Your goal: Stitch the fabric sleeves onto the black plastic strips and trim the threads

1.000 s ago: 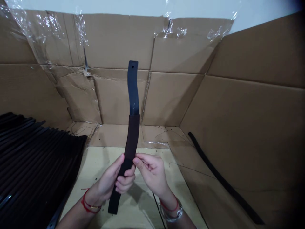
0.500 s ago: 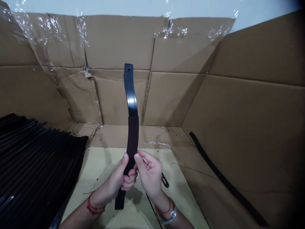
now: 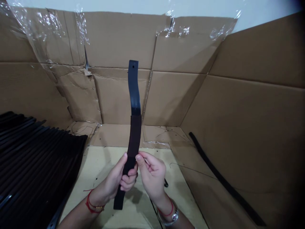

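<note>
Dark, curved strap (image 3: 135, 133) stands near-upright before me, my left hand (image 3: 124, 178) wrapped round its lower part, my right hand (image 3: 149, 168) pinching its right edge. Both are above a pale surface (image 3: 95, 168). Left lie many stacked dark strips (image 3: 43, 165); right, one black strip (image 3: 224, 181) lies along cardboard (image 3: 257, 127).

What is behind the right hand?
Past the outer side of the right hand, a black tip shows, and lower down, a thin dark rod. The hand covers what lies between, so whether they join is hidden.
</note>
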Demonstrator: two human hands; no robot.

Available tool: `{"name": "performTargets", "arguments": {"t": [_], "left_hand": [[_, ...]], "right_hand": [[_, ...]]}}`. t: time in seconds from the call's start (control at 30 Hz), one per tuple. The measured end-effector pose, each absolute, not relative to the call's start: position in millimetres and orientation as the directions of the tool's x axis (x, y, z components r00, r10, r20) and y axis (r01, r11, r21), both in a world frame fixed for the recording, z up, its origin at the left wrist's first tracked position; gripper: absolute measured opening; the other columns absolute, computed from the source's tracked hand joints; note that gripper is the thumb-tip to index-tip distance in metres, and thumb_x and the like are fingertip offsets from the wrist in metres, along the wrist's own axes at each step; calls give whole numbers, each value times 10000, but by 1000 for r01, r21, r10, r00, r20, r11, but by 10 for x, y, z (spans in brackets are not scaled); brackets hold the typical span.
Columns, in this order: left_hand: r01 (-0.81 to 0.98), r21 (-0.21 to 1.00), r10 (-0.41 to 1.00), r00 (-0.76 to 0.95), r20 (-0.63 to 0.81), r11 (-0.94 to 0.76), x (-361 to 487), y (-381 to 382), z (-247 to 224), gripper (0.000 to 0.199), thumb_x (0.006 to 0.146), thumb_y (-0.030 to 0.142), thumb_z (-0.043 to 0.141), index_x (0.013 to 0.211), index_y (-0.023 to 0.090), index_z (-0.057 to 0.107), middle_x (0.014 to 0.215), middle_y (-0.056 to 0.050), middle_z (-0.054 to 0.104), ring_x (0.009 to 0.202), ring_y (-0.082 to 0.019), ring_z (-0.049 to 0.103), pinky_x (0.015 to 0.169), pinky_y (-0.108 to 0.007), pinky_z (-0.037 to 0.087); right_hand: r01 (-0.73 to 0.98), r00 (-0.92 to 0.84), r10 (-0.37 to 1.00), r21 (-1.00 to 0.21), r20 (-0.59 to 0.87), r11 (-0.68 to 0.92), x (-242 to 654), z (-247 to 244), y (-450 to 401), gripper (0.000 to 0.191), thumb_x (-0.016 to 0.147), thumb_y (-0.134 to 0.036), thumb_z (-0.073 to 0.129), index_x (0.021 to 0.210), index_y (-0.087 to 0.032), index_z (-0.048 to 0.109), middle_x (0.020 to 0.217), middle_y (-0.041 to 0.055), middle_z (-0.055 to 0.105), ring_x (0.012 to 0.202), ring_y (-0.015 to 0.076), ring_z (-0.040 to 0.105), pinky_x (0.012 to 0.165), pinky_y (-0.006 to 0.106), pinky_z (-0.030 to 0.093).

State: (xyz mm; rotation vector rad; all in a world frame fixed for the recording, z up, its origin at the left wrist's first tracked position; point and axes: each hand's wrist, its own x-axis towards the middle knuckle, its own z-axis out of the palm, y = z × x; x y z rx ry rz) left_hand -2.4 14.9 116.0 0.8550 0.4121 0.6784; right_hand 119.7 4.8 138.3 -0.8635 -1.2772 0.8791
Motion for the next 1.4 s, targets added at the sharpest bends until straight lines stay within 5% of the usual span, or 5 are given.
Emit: {"name": "performTargets", "arguments": {"t": [0.23,0.5,0.67,1.0,1.4], "left_hand": [[-262,958,888,460,19,115,-104,134,1235,513,871,642,425,832,142,532,500,28,505,402,-72,439,421,-170,331],[-291,933,825,565,-11,213,-142,93,1189,562,878,670,337,751,155,526,364,44,440,258,-70,323,301,-175,228],[-105,992,883,456,111,-70,-122,166,1231,511,782,661,561,813,151,550,559,17,525,444,-72,415,429,-176,305],[23,976,922,332,198,-218,-156,225,1220,449,875,587,479,759,155,527,549,9,529,496,-93,472,501,-192,346],[-345,840,622,783,12,419,-118,267,1109,451,872,625,445,761,189,424,472,116,274,324,-23,144,313,-159,117]], "right_hand": [[-45,174,881,-890,441,454,1192,1369,113,281,826,-428,671,764,-154,686,553,15,595,473,121,517,421,219,422],[-334,-418,877,-938,237,94,1346,1409,168,441,790,-517,692,975,-117,712,496,-34,504,380,32,258,364,171,169],[-297,-84,938,-907,337,299,1308,1385,209,321,755,-437,750,877,-142,724,624,20,598,513,97,467,474,204,399],[-236,-37,921,-899,387,368,1317,1385,225,337,817,-428,690,673,-131,623,515,-37,446,437,51,325,397,181,250],[-262,-204,937,-938,283,226,1335,1380,216,370,768,-483,718,748,-117,668,455,-52,444,383,33,235,358,176,181]]}}
